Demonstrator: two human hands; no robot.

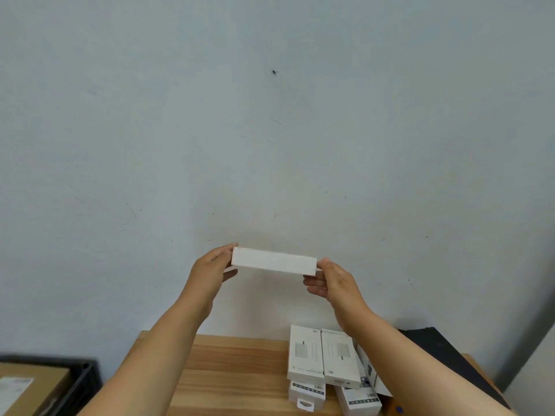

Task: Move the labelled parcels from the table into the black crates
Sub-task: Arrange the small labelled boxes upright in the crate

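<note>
A person holds a slim white box [274,261] up in front of a pale grey-blue wall [270,115], just below the centre of the frame and well above the table. The left hand [211,270] grips the box's left end, with the thumb along the top edge and the fingers curled beneath. The right hand [332,280] pinches the right end, its fingers bent under the box's lower corner. The box lies nearly level, slightly lower on the right, showing one long plain side; any label on it cannot be seen. Both bare forearms rise from the bottom edge of the frame. Below them, at lower centre, stands a light wooden table [237,373]. On its right part lies a cluster of white retail boxes [324,358], two of them side by side on top of others whose printed ends stick out toward the bottom. At the lower left corner a black crate [85,382] holds a brown cardboard parcel [36,385] with a white label. Behind the right forearm, at lower right, a flat black object [429,340] rests on the table, too hidden to identify.
</note>
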